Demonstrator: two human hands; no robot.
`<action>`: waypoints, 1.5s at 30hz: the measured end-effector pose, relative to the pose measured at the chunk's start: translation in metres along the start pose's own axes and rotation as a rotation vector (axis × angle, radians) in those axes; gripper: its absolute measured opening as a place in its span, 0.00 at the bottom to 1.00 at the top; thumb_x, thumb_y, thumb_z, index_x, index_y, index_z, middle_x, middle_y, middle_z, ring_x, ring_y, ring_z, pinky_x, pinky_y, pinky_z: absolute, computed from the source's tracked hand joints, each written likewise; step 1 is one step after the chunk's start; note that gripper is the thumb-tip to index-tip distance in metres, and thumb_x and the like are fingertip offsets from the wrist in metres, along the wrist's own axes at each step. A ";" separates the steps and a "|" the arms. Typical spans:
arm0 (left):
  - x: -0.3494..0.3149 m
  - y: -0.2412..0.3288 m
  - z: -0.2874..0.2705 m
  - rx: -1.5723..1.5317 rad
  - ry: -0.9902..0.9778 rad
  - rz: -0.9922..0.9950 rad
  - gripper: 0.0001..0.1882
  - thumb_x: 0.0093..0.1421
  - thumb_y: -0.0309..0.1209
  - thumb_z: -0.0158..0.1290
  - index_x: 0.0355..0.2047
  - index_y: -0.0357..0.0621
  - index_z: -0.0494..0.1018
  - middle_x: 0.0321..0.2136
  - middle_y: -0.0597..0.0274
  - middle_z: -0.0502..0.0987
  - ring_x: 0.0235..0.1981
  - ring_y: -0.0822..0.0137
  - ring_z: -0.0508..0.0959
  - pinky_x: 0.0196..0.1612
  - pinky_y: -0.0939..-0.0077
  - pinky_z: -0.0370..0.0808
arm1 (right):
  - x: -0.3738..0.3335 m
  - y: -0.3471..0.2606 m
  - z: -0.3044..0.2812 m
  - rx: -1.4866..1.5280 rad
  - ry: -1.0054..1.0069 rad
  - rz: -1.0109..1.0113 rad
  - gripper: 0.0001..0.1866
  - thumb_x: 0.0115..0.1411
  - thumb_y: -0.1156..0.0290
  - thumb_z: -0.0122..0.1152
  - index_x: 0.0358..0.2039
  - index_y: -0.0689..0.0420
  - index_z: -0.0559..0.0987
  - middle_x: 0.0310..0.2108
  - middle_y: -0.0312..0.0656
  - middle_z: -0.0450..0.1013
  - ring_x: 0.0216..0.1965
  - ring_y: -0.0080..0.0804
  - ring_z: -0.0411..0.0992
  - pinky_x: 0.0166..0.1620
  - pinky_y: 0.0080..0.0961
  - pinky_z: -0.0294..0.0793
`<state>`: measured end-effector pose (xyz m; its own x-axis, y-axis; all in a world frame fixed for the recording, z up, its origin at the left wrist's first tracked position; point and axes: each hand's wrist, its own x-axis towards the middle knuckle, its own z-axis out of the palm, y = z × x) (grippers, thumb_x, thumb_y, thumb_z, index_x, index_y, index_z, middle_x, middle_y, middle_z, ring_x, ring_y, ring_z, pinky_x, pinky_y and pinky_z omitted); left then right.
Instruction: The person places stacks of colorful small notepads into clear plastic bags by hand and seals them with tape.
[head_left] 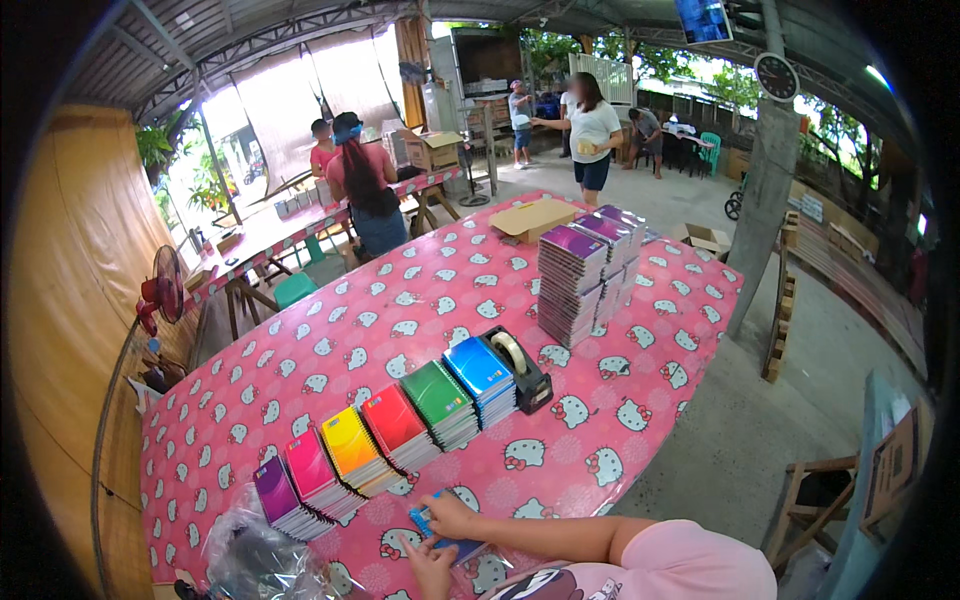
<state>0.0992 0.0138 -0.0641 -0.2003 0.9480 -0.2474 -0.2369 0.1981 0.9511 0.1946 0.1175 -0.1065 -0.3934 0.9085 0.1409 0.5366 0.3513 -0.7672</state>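
A blue spiral notebook [470,549] lies at the table's near edge, largely covered by my hands. My right hand [449,515] reaches across it from the right, its fingers bent and closed on the upper left part. Just below, my left hand [430,566] is beside the notebook's lower left edge, with index finger and thumb apart. Beyond my hands runs a slanting row of spiral notebook stacks: purple [272,484], pink [311,460], yellow [350,440], red [395,412], green [432,390] and blue [478,366].
A black tape dispenser [533,386] touches the blue stack. Crumpled clear plastic [262,560] lies at the near left. Taller wrapped notebook stacks [570,285] and flattened cardboard [535,217] stand farther back on the pink patterned table [330,345]. Several people are around other tables beyond.
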 end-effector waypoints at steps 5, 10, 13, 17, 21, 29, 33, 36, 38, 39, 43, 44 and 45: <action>0.054 -0.045 -0.068 0.825 -0.112 0.537 0.31 0.55 0.30 0.47 0.59 0.37 0.53 0.48 0.47 0.65 0.44 0.59 0.68 0.50 0.65 0.63 | 0.003 -0.026 -0.032 0.156 -0.157 0.193 0.22 0.44 0.73 0.59 0.42 0.59 0.68 0.31 0.54 0.73 0.37 0.51 0.71 0.39 0.41 0.69; 0.097 -0.019 -0.040 0.978 -0.133 0.772 0.23 0.61 0.38 0.39 0.52 0.37 0.63 0.51 0.45 0.64 0.56 0.51 0.58 0.60 0.58 0.48 | 0.005 -0.009 -0.007 0.142 0.013 0.080 0.24 0.42 0.74 0.62 0.41 0.61 0.64 0.19 0.44 0.69 0.22 0.38 0.70 0.25 0.33 0.67; 0.113 -0.018 -0.040 0.862 0.032 0.827 0.23 0.60 0.37 0.41 0.53 0.38 0.62 0.51 0.46 0.65 0.56 0.49 0.59 0.58 0.55 0.51 | 0.006 -0.005 -0.004 0.123 -0.038 0.181 0.25 0.42 0.74 0.62 0.41 0.61 0.64 0.18 0.43 0.68 0.21 0.35 0.69 0.24 0.31 0.66; 0.057 -0.015 -0.054 0.871 -0.131 0.832 0.20 0.56 0.33 0.47 0.49 0.41 0.67 0.51 0.50 0.65 0.56 0.51 0.60 0.58 0.57 0.51 | 0.003 -0.009 -0.015 0.156 -0.032 0.159 0.24 0.43 0.75 0.61 0.42 0.60 0.65 0.18 0.41 0.68 0.21 0.32 0.69 0.24 0.29 0.66; 0.033 -0.029 -0.054 0.935 -0.140 0.781 0.19 0.52 0.34 0.51 0.44 0.41 0.70 0.48 0.57 0.69 0.56 0.52 0.60 0.55 0.57 0.54 | 0.003 -0.010 -0.016 0.227 -0.131 0.135 0.25 0.43 0.78 0.60 0.44 0.59 0.65 0.18 0.40 0.69 0.21 0.28 0.69 0.24 0.26 0.66; 0.034 -0.018 -0.046 1.003 -0.203 0.667 0.27 0.55 0.34 0.46 0.55 0.39 0.58 0.57 0.50 0.55 0.60 0.46 0.50 0.59 0.50 0.45 | -0.028 -0.003 -0.054 -0.362 -0.450 -0.297 0.47 0.48 0.75 0.60 0.63 0.49 0.43 0.59 0.46 0.55 0.61 0.43 0.51 0.57 0.50 0.51; 0.041 -0.032 -0.047 0.961 -0.302 0.619 0.33 0.59 0.36 0.40 0.61 0.36 0.44 0.62 0.46 0.43 0.63 0.44 0.40 0.60 0.46 0.36 | -0.034 0.002 -0.060 -0.294 -0.357 -0.218 0.51 0.46 0.55 0.64 0.63 0.50 0.43 0.64 0.45 0.44 0.65 0.43 0.41 0.58 0.59 0.41; 0.043 -0.027 -0.043 0.929 -0.427 0.563 0.32 0.59 0.36 0.40 0.61 0.37 0.43 0.63 0.48 0.41 0.63 0.42 0.35 0.59 0.40 0.34 | -0.038 0.004 -0.050 -0.289 -0.308 -0.222 0.55 0.43 0.47 0.64 0.63 0.50 0.43 0.64 0.45 0.44 0.65 0.44 0.40 0.58 0.59 0.39; 0.043 -0.028 -0.044 0.929 -0.438 0.574 0.32 0.60 0.37 0.39 0.61 0.37 0.43 0.63 0.49 0.41 0.63 0.42 0.35 0.58 0.39 0.34 | -0.038 0.002 -0.048 -0.296 -0.334 -0.183 0.56 0.41 0.45 0.64 0.63 0.50 0.42 0.64 0.45 0.44 0.65 0.44 0.40 0.58 0.59 0.40; 0.043 -0.029 -0.044 0.929 -0.444 0.579 0.32 0.61 0.37 0.39 0.61 0.38 0.43 0.63 0.50 0.42 0.63 0.42 0.35 0.58 0.39 0.33 | -0.037 0.001 -0.046 -0.289 -0.329 -0.175 0.56 0.42 0.45 0.64 0.63 0.50 0.42 0.64 0.45 0.44 0.65 0.45 0.39 0.58 0.59 0.40; 0.045 -0.030 -0.044 0.929 -0.455 0.591 0.32 0.61 0.39 0.39 0.62 0.41 0.44 0.63 0.53 0.42 0.63 0.42 0.34 0.58 0.37 0.33 | -0.037 -0.008 -0.042 -0.296 -0.308 -0.145 0.56 0.42 0.45 0.64 0.63 0.51 0.42 0.64 0.46 0.43 0.65 0.46 0.38 0.58 0.58 0.41; 0.045 -0.029 -0.044 0.941 -0.467 0.588 0.32 0.61 0.39 0.40 0.62 0.42 0.44 0.63 0.54 0.43 0.63 0.41 0.34 0.57 0.36 0.33 | -0.037 -0.008 -0.042 -0.306 -0.302 -0.141 0.56 0.42 0.45 0.63 0.63 0.51 0.42 0.64 0.46 0.43 0.65 0.46 0.38 0.58 0.58 0.41; 0.046 -0.029 -0.043 0.954 -0.478 0.585 0.32 0.61 0.40 0.40 0.62 0.43 0.45 0.63 0.55 0.43 0.63 0.41 0.34 0.57 0.35 0.33 | -0.038 -0.007 -0.041 -0.300 -0.296 -0.150 0.56 0.42 0.44 0.64 0.63 0.51 0.42 0.64 0.46 0.42 0.65 0.46 0.38 0.58 0.58 0.41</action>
<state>0.0556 0.0408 -0.1113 0.3751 0.9119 0.1664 0.6063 -0.3771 0.7001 0.2368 0.0900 -0.0808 -0.6567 0.7539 0.0183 0.6329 0.5642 -0.5303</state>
